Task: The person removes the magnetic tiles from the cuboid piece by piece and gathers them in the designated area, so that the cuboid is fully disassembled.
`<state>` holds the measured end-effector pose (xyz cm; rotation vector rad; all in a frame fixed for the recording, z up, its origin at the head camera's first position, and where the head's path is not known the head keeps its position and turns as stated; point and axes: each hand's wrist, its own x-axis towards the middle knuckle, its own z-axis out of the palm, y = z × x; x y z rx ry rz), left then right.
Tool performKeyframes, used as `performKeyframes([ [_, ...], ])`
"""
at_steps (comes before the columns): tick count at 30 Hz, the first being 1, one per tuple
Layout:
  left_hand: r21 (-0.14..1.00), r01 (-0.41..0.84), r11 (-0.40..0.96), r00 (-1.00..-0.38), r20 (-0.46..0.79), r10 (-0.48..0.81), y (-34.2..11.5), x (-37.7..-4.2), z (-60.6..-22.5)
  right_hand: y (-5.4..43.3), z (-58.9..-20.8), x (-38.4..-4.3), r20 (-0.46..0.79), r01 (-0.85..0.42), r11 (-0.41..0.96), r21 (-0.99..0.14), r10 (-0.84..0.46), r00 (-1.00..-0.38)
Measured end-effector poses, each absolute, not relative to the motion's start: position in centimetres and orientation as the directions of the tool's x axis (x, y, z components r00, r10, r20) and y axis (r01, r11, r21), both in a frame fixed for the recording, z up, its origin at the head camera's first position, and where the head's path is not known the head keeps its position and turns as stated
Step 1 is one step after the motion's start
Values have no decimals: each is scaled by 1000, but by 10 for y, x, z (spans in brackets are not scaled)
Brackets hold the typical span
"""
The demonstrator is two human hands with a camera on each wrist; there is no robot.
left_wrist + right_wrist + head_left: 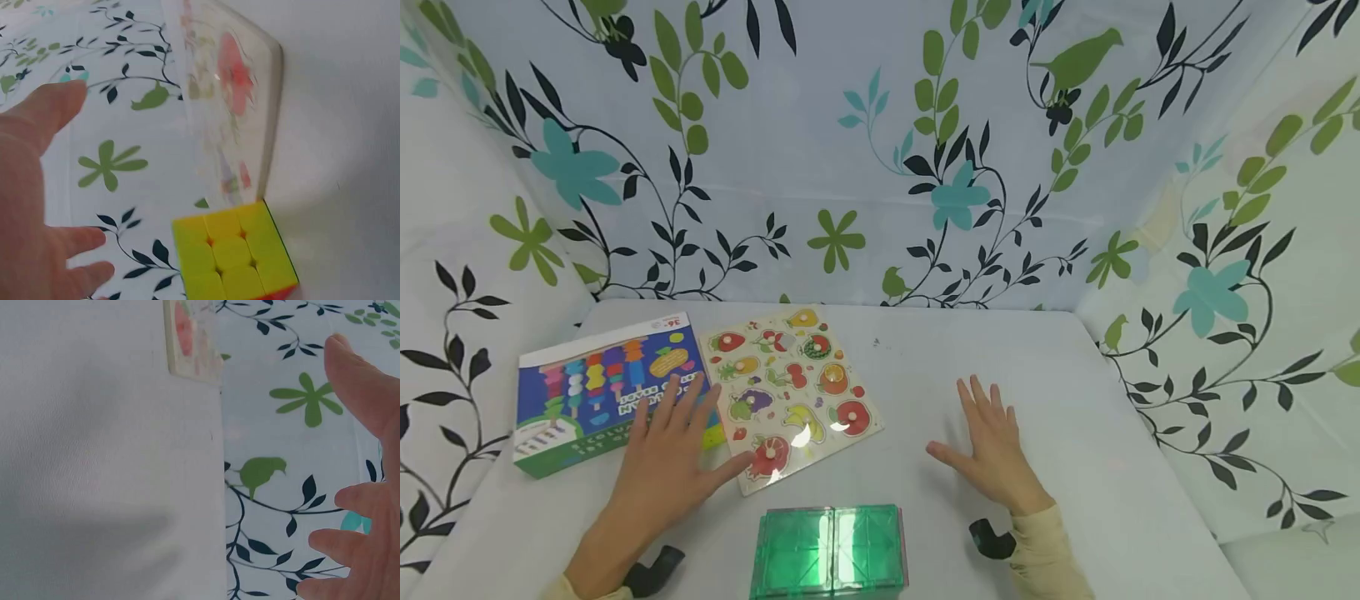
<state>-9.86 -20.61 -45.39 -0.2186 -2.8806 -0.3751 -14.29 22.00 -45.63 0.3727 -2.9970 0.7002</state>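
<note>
My left hand point(666, 458) hovers palm down with spread fingers, holding nothing. In the head view it overlaps the front of a blue and green toy box point(602, 375) and the near left corner of a wooden fruit puzzle board point(805, 392). A puzzle cube point(234, 253) with a yellow face shows in the left wrist view, beside the board; in the head view the hand mostly hides it. To the right, my right hand point(992, 458) is held over the white table point(917, 358), fingers straight and thumb out, also without anything in its grasp.
Two green see-through tiles point(793, 550) lie side by side at the table's front, between the forearms. Leaf-and-bird patterned cloth point(865, 192) hangs behind the table and at both sides. Each wrist wears a black camera mount.
</note>
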Motion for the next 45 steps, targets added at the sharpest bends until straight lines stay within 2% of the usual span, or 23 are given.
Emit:
performKeyframes([
  [6,358,382,852,-883,414,222,-176,-79,-447,208,-445,-122,92,-290,752,-592,-294,-951],
  [10,390,478,787,-845,448,291,-156,-68,-445,195,-440,-107,97,-360,649,-670,-404,-909],
  [15,429,513,744,-855,330,400,-138,-55,-446,179,-440,-88,82,-430,526,-734,-560,-825],
  [19,520,452,725,-878,116,464,-135,-48,-450,167,-446,-77,46,-450,479,-754,-644,-763],
  [22,580,396,712,-870,-11,493,-134,-45,-453,160,-451,-72,88,-523,452,-723,-690,-718],
  [27,620,352,701,-848,-104,519,-131,-45,-455,151,-459,-66,166,-609,446,-656,-701,-693],
  [30,628,344,698,-841,-124,526,-131,-44,-455,148,-461,-64,169,-595,444,-670,-689,-705],
  [36,620,401,674,-833,-59,550,-133,-42,-456,144,-463,-64,156,-555,433,-711,-673,-723],
  [45,615,422,666,-835,-22,550,-134,-41,-459,142,-466,-65,237,-627,405,-665,-682,-692],
])
